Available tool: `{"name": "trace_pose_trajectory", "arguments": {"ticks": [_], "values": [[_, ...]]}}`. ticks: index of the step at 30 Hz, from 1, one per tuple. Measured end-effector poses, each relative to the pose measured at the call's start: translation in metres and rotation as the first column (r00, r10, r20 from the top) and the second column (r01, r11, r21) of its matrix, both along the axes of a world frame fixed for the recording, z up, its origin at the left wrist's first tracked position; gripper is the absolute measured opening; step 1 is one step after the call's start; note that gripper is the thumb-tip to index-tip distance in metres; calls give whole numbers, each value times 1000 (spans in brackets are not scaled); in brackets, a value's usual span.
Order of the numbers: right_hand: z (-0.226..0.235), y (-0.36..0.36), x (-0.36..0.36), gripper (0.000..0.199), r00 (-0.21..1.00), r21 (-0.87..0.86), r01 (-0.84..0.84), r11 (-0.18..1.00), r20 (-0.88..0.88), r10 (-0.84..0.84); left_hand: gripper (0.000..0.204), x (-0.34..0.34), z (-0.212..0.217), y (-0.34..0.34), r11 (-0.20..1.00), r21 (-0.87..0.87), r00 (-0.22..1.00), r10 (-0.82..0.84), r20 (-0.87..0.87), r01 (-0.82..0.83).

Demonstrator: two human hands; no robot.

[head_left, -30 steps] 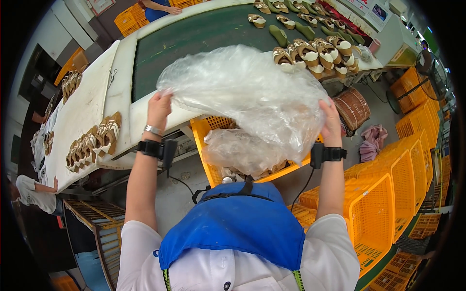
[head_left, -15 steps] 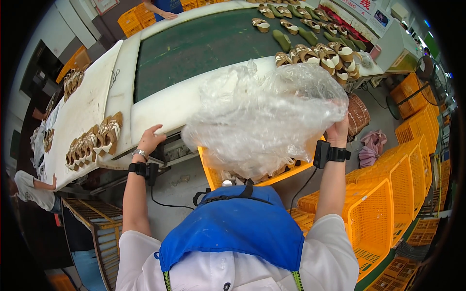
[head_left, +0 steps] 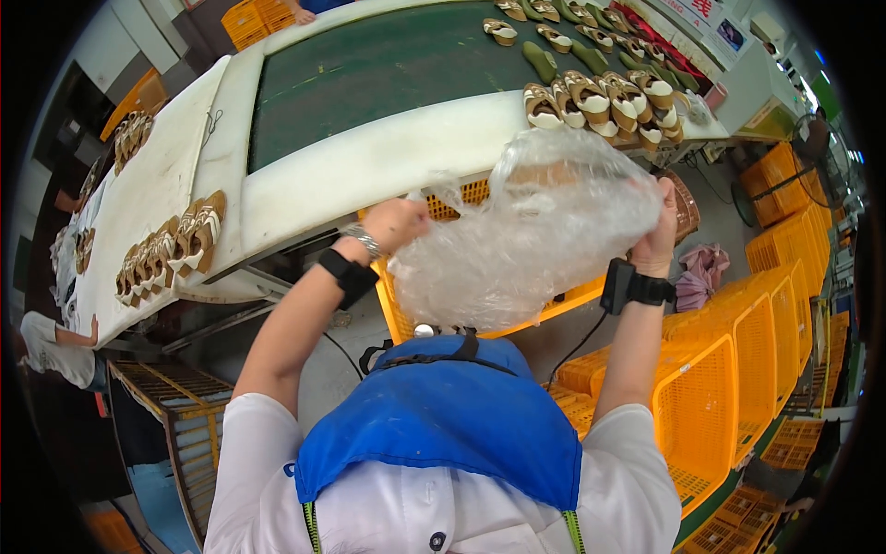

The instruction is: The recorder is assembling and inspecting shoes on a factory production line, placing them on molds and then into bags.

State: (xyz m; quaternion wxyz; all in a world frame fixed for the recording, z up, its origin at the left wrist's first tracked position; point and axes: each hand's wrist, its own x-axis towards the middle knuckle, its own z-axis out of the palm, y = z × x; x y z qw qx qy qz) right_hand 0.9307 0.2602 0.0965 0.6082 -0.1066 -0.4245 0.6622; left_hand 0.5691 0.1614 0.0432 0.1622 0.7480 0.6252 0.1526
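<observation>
A large sheet of clear, crumpled plastic film (head_left: 526, 245) spreads between my two hands, over a yellow crate (head_left: 394, 309) that it mostly covers. My left hand (head_left: 395, 224) is closed on the film's left edge, near the front of the white table. At the film's right edge, my right hand (head_left: 657, 231) grips it with the fingers curled in. What lies in the crate is hidden under the plastic. Beyond the film, several brown-and-white shoes (head_left: 591, 97) stand close together at the table's right end.
A green conveyor belt (head_left: 369, 88) runs through the white table (head_left: 314, 171), with green shoe lasts (head_left: 540, 61) and shoes on it. More shoes (head_left: 175, 242) line the left edge. Yellow crates (head_left: 692, 415) stand at right, a slatted rack (head_left: 185, 443) at left. Other people work at the far side and left.
My left hand has moved right from the table edge and taken hold of the film. The film has drawn in and sits lower over the crate. My right hand still holds its side.
</observation>
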Motion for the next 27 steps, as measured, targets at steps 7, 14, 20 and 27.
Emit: {"name": "trace_pose_trajectory", "arguments": {"ticks": [7,14,20,27], "values": [[-17,21,22,21,269,526,393,754,719,-641,12,-88,107,13,553,701,888,363,283,-450],[-22,18,-8,10,-3,787,600,143,181,-983,10,-93,144,-77,259,909,921,304,244,-327],[-169,4,-28,38,87,406,220,887,897,-433,10,-119,-1,-152,890,361,833,412,-370,-279],[-230,-6,-57,60,26,105,-106,989,994,-103,11,-112,-39,-212,820,325,780,559,-282,-471]]}}
